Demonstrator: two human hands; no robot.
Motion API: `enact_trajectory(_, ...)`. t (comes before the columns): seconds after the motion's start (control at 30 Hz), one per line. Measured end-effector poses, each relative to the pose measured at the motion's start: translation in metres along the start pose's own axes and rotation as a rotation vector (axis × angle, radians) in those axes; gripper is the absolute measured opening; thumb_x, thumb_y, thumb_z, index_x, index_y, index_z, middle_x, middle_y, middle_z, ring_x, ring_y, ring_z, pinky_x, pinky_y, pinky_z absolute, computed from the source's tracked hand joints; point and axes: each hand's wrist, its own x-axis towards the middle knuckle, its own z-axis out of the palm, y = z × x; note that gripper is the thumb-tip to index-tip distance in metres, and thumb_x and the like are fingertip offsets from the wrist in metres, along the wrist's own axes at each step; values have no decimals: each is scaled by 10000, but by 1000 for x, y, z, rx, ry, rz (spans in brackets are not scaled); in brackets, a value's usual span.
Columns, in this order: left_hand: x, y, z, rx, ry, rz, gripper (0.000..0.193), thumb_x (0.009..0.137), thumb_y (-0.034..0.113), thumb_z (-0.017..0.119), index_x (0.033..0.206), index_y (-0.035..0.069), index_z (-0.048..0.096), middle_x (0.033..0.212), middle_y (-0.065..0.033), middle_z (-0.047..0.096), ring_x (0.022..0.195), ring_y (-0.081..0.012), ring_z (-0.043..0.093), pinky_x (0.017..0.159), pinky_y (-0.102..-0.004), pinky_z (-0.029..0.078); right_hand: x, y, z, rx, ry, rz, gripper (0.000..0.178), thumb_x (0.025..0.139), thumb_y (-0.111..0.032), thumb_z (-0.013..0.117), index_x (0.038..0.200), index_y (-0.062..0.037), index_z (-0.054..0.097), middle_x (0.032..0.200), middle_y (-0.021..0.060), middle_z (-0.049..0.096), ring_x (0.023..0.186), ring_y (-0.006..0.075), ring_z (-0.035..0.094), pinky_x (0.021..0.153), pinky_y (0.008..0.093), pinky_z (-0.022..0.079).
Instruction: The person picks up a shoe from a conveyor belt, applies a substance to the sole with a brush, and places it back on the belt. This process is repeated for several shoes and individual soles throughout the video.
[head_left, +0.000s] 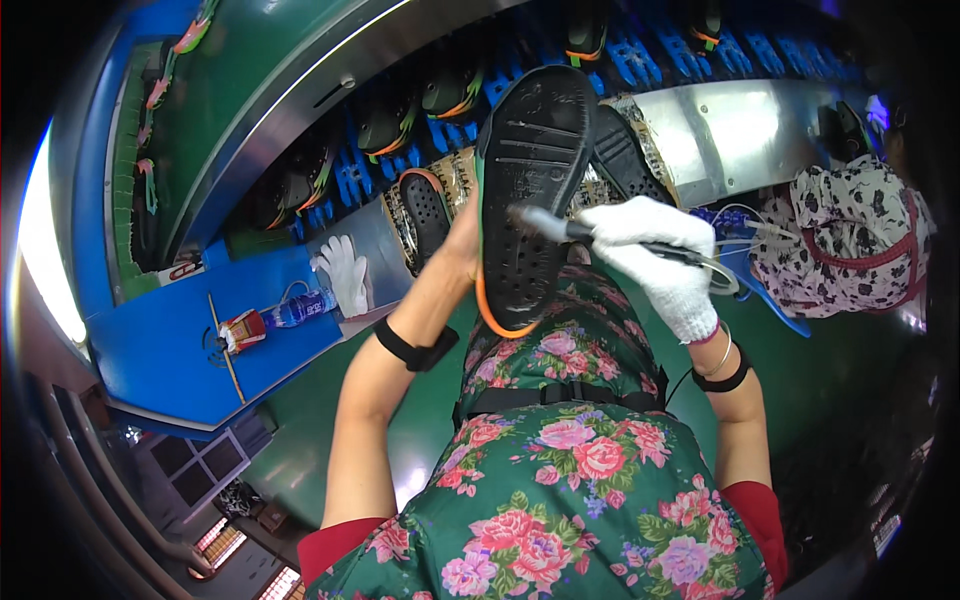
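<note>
Black shoe sole point(530, 190) between both hands, brush point(545, 222) touching.

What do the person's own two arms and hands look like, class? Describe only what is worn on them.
The right hand wears a white knitted glove with a pink cuff edge, then a thin bangle and a black wrist strap with a cable. The left hand is bare, with a black strap on the forearm. Both upper arms show short red sleeves.
</note>
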Motion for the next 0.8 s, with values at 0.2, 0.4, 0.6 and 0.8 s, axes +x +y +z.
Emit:
enact_trajectory(0.2,-18,-42,16,194,72,219,519,1111,377,381,1487,32,475,1512,-168,521,1390,-338,509,1220,-558,343,13,-2,-11,-211,-62,-132,178,817,15,791,989,-31,798,1030,123,784,926,211,745,847,336,583)
enact_trajectory(0.4,-41,-56,-13,-293,-171,45,466,1081,266,515,1460,-4,487,1456,-238,546,1272,-406,599,1087,-555,527,-2,-9,1,-366,-185,-290,196,808,-32,788,1001,-60,800,1033,110,781,850,253,724,766,366,559)
enact_trajectory(0.6,-62,-41,54,-534,-34,72,857,918,655,603,1495,31,498,1339,-246,641,1168,-393,677,1029,-570,543,-11,-16,12,-404,2,-382,238,770,5,829,1002,-29,792,1027,132,784,849,239,739,743,331,574)
enact_trajectory(0.8,-31,-59,56,-314,-34,226,1010,816,710,682,1534,41,441,1494,-275,511,1361,-443,517,1158,-632,381,4,-38,15,-433,77,-380,188,736,47,827,907,-13,778,914,135,773,804,260,727,738,360,579)
